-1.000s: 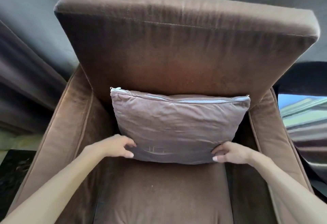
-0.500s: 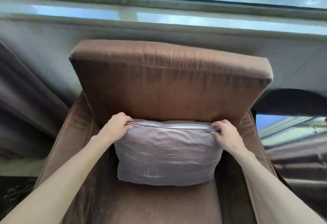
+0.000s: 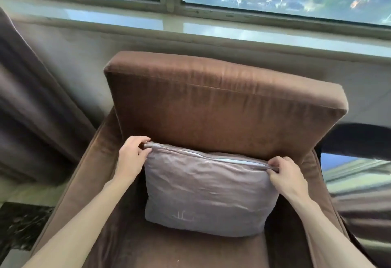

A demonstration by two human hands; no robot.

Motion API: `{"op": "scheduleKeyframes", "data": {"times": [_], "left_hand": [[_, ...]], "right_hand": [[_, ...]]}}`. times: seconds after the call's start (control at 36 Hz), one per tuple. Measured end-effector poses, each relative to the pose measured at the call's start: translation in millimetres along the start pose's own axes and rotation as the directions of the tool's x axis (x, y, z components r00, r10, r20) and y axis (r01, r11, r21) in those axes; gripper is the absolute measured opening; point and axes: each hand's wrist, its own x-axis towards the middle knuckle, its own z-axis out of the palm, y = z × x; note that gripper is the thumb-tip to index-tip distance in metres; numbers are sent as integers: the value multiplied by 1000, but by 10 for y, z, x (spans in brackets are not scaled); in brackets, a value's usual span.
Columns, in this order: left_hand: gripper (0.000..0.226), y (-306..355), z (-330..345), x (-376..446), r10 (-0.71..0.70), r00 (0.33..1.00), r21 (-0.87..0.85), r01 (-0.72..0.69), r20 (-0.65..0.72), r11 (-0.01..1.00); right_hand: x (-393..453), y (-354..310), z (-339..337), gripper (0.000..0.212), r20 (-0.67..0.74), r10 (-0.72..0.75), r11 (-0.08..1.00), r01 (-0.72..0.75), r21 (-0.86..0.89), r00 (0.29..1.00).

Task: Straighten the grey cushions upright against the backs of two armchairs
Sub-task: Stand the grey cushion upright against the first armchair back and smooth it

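A grey cushion (image 3: 207, 191) with a zip along its top edge stands on the seat of a brown armchair (image 3: 222, 106) and leans against the backrest. Its top edge slopes down a little to the right. My left hand (image 3: 132, 157) pinches the cushion's top left corner. At the top right corner my right hand (image 3: 285, 172) grips the zip seam. A small embroidered mark shows low on the cushion's front. Only this one armchair is in view.
Brown curtain (image 3: 31, 109) hangs at the left. A window sill (image 3: 190, 28) and window run behind the chair. A glass-topped table (image 3: 359, 174) stands to the right, and a dark stone surface (image 3: 19, 225) lies at the lower left.
My hands went from the cushion's bottom corners up to its top corners and now pinch them. My view has risen, so the window now shows.
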Motion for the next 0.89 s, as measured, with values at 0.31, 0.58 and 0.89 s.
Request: {"op": "scheduleKeyframes", "data": {"times": [0.31,0.58,0.89], "left_hand": [[39,-1185,542,-1002,-656,676,-362,736,336,572],[73,-1675,1237,-1283,-702,380,-592,803,602,-72],[91,-1718,1447,-1201,-814,386,-332,908,433,254]], "right_hand": [[-231,-1777,574,22,92,-387,865,327,381,918],[-111,-2814,1360,43,477,-354,853,69,517,805],[-73,-2951,1345,16,180,-314,822,172,542,932]]}}
